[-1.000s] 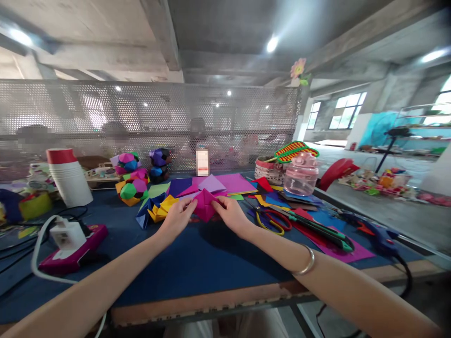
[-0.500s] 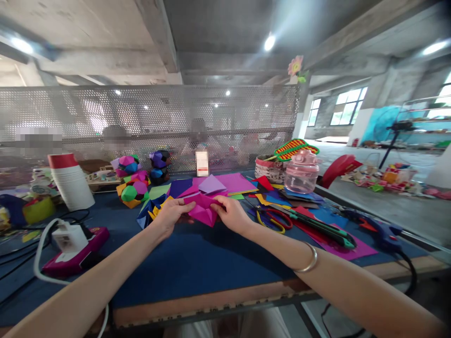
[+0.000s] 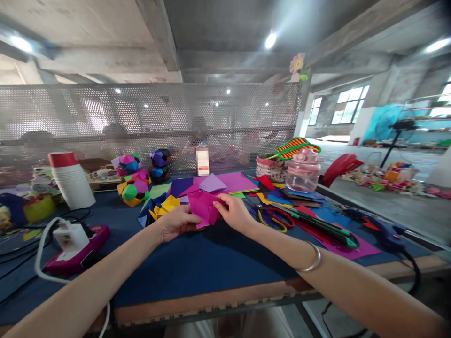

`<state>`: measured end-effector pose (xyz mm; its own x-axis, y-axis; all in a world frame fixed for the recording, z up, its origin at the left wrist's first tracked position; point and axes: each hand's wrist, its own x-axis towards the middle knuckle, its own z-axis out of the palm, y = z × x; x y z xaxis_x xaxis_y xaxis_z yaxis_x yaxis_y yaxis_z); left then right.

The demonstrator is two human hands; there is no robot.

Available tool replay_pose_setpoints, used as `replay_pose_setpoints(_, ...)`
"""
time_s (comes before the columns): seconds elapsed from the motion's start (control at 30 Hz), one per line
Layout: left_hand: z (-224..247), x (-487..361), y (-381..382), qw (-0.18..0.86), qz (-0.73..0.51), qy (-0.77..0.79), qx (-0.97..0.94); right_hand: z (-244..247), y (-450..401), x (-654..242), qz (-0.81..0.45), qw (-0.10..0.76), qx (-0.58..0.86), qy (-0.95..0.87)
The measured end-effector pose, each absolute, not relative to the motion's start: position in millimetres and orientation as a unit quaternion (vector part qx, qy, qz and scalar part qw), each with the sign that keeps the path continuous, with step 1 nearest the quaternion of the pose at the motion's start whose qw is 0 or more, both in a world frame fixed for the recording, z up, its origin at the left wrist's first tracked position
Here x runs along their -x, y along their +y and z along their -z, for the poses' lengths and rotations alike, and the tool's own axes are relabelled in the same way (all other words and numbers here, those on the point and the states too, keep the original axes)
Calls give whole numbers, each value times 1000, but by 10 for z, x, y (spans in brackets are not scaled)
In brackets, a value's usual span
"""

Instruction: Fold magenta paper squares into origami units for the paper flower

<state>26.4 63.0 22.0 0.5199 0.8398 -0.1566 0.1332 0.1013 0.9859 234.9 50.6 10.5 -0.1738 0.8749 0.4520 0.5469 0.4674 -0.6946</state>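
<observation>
Between both hands, above the dark blue tabletop, is a creased magenta sheet of origami paper. My left hand pinches its lower left edge, thumb on top and the other fingers partly hidden beneath. With thumb and fingertips, my right hand grips the right edge. Behind the sheet lie a lilac paper square and a stack of purple paper. Folded yellow paper pieces sit just beyond my left hand. Right of my right hand are scissors with red and yellow handles.
On the right lie a green and black utility knife, a blue glue gun and a pink clear bottle. Leftward stand stacked paper cups, folded paper balls and a magenta power strip with a white cable. A perforated screen borders the back.
The magenta paper has turned from a puckered, folded shape to a flatter, more opened face. My left hand has shifted slightly down and right along its edge; my right hand stays on the right side.
</observation>
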Motion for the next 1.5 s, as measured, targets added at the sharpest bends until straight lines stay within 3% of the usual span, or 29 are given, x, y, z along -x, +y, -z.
replay_pose_setpoints(0.37,-214,-120,862,529,-423,416,-607,-54,603,-2333,-393,400,451,-694)
replay_pose_setpoints(0.6,-232,-115,822,497,-418,410,-641,-69,479,-2281,-464,358,422,-692)
replay_pose_setpoints(1.0,-210,-154,780,394,-403,360,-743,-41,557,-2311,-468,386,441,-662)
replay_pose_setpoints(1.5,-218,-215,564,100,-426,333,-836,42,540,-2297,-402,363,439,-717)
